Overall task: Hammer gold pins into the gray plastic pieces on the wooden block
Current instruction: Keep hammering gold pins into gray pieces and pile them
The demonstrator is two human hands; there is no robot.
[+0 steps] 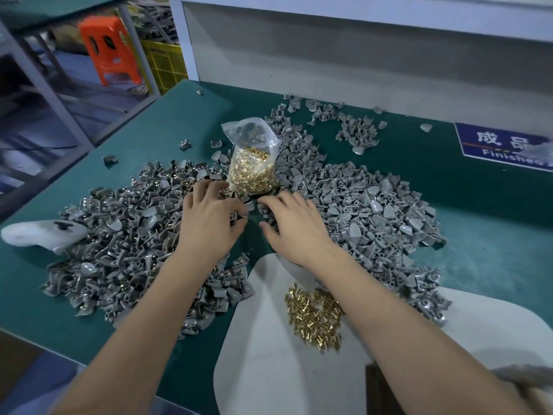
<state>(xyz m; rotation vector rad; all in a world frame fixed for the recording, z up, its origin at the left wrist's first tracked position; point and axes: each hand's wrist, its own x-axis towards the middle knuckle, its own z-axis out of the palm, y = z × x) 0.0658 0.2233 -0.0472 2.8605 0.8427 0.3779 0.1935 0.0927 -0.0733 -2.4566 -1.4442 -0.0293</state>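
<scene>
Both hands reach into the heap of gray plastic pieces (344, 205) just below the clear bag of gold pins (253, 172). The left hand (209, 218) lies palm down with its fingers curled into the pile at about eleven o'clock from the gap between the hands; something small and dark sits under its fingertips, but whether it is pinched or only touched I cannot tell. The right hand (294, 223) lies flat, fingers spread and pointing toward ten o'clock, resting on the pieces and holding nothing that shows.

As for progress, the left part of the heap, at nine o'clock from the hands, looks darker and shows glints of gold, so some pieces there probably carry pins already; the right part, at three o'clock, looks plain gray and untouched. A loose scatter of gold pins (314, 319) lies on the pale sheet (263, 339) at six o'clock. No hammer is in view, and a dark edge at the bottom right corner may or may not be the wooden block. By my reading, no hammering is under way and most of the work is left.

A blue sign (502, 145) at two o'clock shows Chinese characters, the first being "成", and the cut-off word "Finishe".
</scene>
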